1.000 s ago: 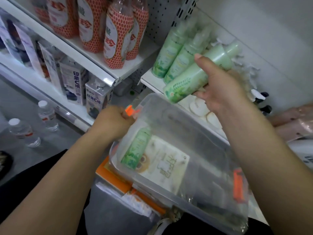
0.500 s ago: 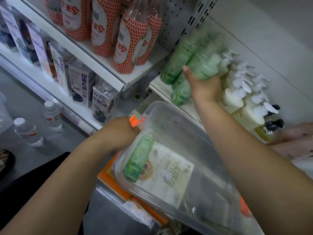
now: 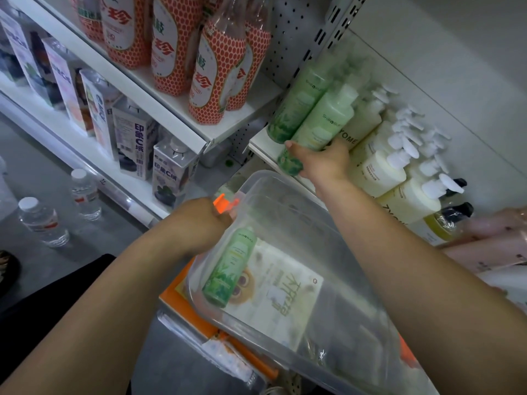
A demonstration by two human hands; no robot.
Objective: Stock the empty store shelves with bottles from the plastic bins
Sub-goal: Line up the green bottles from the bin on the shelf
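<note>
One green bottle (image 3: 322, 121) in the right hand (image 3: 323, 163), another just beyond, a third in the single bin (image 3: 258, 178) the left hand (image 3: 196, 223) grips; two water bottles (image 3: 42, 220) left of it.

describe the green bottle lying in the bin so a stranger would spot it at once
Find the clear plastic bin tilted below the white shelf, its edge held by the left hand. Inside, near that hand, lies one green bottle with a leaf-print base. Unlike the matching green bottles standing on that shelf, it lies alone in the bin.

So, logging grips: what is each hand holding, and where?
Right hand grips a green bottle near its base; left hand holds the clear bin by its rim.
</note>
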